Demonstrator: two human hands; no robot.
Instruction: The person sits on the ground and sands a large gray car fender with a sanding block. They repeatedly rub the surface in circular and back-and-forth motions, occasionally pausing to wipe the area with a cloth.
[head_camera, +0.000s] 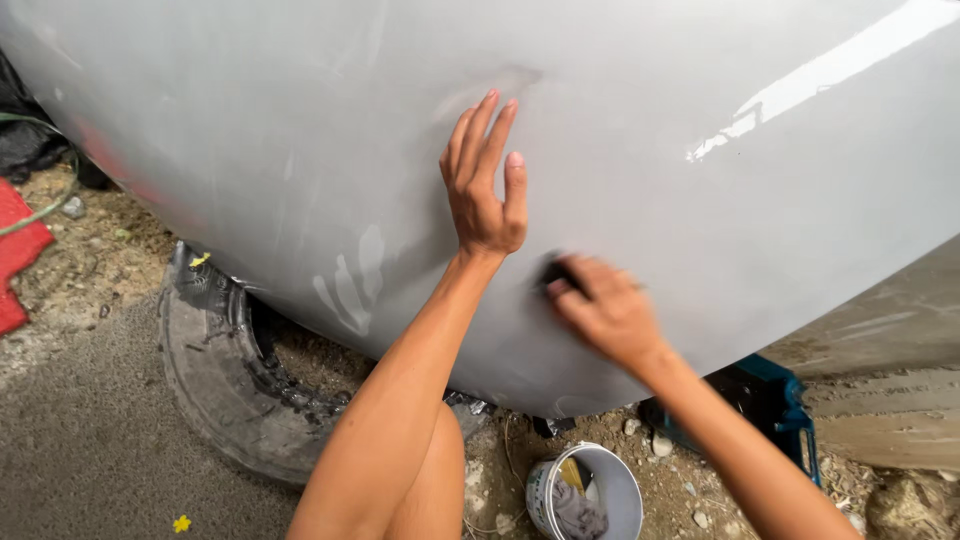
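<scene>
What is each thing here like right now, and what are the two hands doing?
Left hand: open, flat against the panel.
Right hand: pressing a small dark pad on the panel.
Large grey curved panel: wet and shiny, streaked.
White plastic bucket: upright, grey rag inside.
Old black tyre: lying on the ground.

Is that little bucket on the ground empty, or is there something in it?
Not empty. The white bucket stands upright with its top open, and a crumpled grey rag lies inside.

Large grey curved panel (650, 120) smooth, wet-glossy at right, matt elsewhere; worn black rubber tyre (215, 380) rough; white plastic bucket (615, 480) holds grey cloth (580, 515).
</scene>
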